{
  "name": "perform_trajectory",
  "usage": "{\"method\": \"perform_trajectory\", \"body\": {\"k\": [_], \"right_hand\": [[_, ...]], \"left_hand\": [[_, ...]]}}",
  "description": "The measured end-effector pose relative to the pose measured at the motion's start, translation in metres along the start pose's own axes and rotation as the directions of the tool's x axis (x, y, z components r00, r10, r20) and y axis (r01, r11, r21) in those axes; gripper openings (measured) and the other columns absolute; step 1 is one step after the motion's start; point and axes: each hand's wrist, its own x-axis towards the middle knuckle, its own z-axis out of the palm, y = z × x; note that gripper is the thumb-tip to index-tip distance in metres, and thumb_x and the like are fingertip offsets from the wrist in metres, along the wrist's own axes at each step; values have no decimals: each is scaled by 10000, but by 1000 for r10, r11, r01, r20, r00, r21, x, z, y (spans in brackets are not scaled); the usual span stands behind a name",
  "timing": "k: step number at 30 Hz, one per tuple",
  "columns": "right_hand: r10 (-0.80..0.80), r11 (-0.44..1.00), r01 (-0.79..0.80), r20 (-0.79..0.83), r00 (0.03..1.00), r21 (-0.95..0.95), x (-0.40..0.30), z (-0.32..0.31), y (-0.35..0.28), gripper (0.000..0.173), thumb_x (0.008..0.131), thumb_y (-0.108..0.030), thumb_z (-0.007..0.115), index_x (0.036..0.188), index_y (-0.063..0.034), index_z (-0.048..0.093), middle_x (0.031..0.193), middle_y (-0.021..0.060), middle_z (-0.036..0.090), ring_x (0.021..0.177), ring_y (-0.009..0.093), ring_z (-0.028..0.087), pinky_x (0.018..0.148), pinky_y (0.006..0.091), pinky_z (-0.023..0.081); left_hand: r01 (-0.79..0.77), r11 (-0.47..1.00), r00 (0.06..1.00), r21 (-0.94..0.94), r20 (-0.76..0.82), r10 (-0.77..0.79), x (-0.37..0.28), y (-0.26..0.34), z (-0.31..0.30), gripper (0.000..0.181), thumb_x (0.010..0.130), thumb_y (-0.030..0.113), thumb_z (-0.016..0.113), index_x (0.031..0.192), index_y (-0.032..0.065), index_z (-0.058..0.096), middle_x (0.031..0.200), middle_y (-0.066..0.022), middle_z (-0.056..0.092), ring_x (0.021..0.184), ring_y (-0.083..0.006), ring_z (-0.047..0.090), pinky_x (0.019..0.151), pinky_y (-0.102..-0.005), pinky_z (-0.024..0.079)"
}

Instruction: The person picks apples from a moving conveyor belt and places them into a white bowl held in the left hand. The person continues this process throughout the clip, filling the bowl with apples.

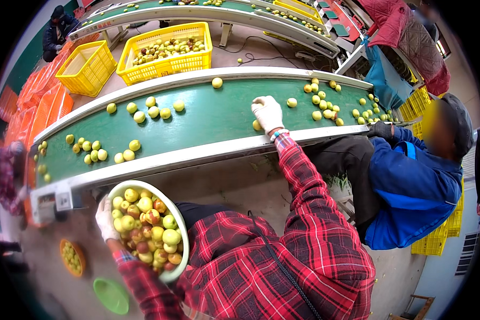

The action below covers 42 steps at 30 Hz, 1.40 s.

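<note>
My right hand (267, 114), in a white glove with a beaded bracelet at the wrist, is over the green conveyor belt (208, 116). Its fingers are curled; whether a fruit is inside them cannot be seen. A yellow-green fruit, likely a jujube (257, 125), lies against the hand's left side, and another (291, 102) lies to its right. My left hand (106, 219), also gloved, grips the left rim of a pale round basin (185, 236). The basin is full of green, yellow and reddish-brown fruits (148, 224). More fruits (153, 111) lie in loose groups along the belt.
A co-worker in blue (412, 192) sits close at right, a dark-gloved hand at the belt's edge. Yellow crates (166, 66) stand beyond the belt, orange crates (50, 110) at left. An orange basket (83, 260) of fruit and a green basin (111, 296) are on the floor.
</note>
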Motion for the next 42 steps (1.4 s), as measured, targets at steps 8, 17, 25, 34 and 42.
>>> {"method": "perform_trajectory", "body": {"k": [8,17,25,34,42], "right_hand": [[390,887,-333,-132,911,320,53,-25,50,245,935,-244,723,1104,-80,792,902,116,787,775,215,742,754,357,575],[321,571,14,240,916,-821,142,-21,126,357,965,-168,637,1308,-144,735,1432,84,633,1298,305,602,932,476,538],[423,755,-219,205,883,-618,141,-16,128,323,930,-172,557,1158,-123,780,1234,177,730,1171,335,691,1036,427,529],[41,980,-21,100,994,-196,30,-31,86,298,850,-91,624,1078,-204,780,1141,144,677,1101,331,667,972,409,532],[436,729,-324,45,899,-604,45,-126,147,354,862,-274,745,1213,-252,779,1267,157,681,1181,334,678,1004,425,554]], "left_hand": [[-66,995,998,81,-16,68,-12,3,-5,400,1066,231,602,1369,-28,635,1279,-132,700,1113,-204,656,987,-342,527],[-50,992,997,120,-58,58,-11,-2,-11,362,1077,197,580,1343,-41,643,1268,-129,700,1104,-195,656,971,-334,537],[-2,1000,1000,20,-23,3,-8,12,-1,355,1083,181,567,1352,-39,637,1267,-128,695,1100,-191,651,974,-336,536],[-70,991,997,113,-7,72,-1,5,-4,393,1081,232,583,1354,-46,636,1281,-128,697,1118,-191,648,982,-327,526],[-49,994,998,102,-25,51,-6,11,-2,385,1064,199,592,1373,-26,637,1299,-126,697,1146,-196,649,992,-330,526]]}}
